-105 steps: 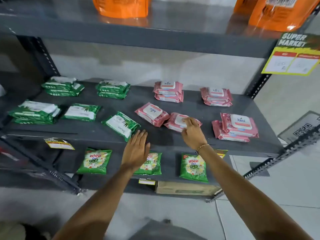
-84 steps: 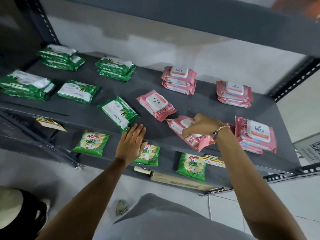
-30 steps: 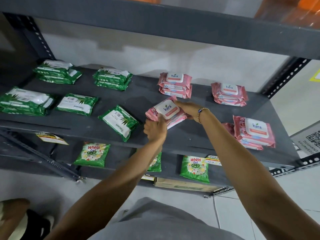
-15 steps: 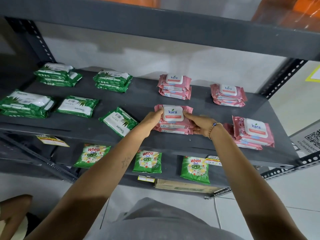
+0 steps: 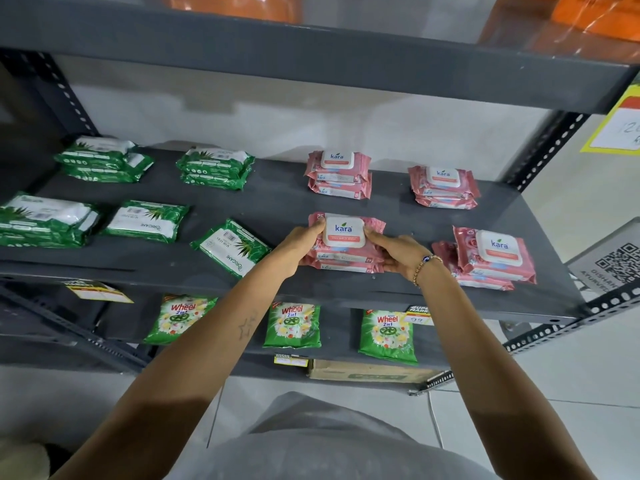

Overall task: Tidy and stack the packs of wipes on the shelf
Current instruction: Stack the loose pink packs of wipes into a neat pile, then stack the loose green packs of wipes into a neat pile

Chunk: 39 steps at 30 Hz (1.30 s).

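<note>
Both hands are now sitting a bit lower and squarer on the pink stack (image 5: 346, 249) than half a second ago, and the stack is lying flat in the middle of the frame on the grey metal shelf (image 5: 284, 209). The left hand (image 5: 298, 249) is pressing on the stack's left side, with its thumb on the top corner. The right hand (image 5: 398, 252) is pressing on the right side, and a bead bracelet (image 5: 427, 266) is hanging on that wrist. So both hands are clamped on the stack, one at each end.

Each soft, crinkly pack in it is wearing a smooth white lid with rounded corners. Two more neat pink stacks (image 5: 337, 174) are sitting behind it, toward the upper right. At the right of the frame, a messy pink pile (image 5: 491, 258) is lying crooked, its top pack shifted off the one under it. One shiny green pack (image 5: 230, 247) is lying tilted just left of the left hand. More green packs (image 5: 145, 221) are resting at the left side.
</note>
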Available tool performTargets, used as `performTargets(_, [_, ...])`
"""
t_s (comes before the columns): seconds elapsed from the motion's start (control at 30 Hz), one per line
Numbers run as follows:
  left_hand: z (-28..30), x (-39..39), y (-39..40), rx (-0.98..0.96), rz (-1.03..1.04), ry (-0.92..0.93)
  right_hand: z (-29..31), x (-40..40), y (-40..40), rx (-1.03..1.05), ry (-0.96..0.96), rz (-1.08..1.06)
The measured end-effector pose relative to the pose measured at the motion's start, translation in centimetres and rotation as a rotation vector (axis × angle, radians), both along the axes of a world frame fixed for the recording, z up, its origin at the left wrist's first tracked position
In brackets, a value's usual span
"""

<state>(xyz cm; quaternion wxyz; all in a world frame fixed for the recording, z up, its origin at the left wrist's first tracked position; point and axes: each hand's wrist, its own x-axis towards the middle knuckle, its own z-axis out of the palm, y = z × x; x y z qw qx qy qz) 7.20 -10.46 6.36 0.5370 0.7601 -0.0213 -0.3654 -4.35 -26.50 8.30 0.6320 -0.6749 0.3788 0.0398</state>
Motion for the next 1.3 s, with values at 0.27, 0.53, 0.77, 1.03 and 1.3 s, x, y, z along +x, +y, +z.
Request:
performTargets(0.27, [0.2,-0.7,-0.1,0.029,-0.032,-0.025,0.7,-0.7,0.1,0.007,0.034,0.014])
performTargets(0.53, [3.4,-2.9,3.7,0.197,0.008,-1.119,3.0,0.2,1.8,-0.538,-0.012,-0.090])
performTargets(0.77, [-1.1,-0.1,17.1,0.440,0.160,-1.306,4.5,4.3,10.7,-0.910,-0.405,0.170])
performTargets(1.03, [-6.9,2.3,31.6,0.545,-0.048,-1.076,0.6,8.6,19.9,-0.861,-0.155,0.614])
performTargets(1.3, [-7.1,7.2,34.6,0.731,-0.343,-1.210,-0.8,11.7,22.5,-0.985,0.144,0.666])
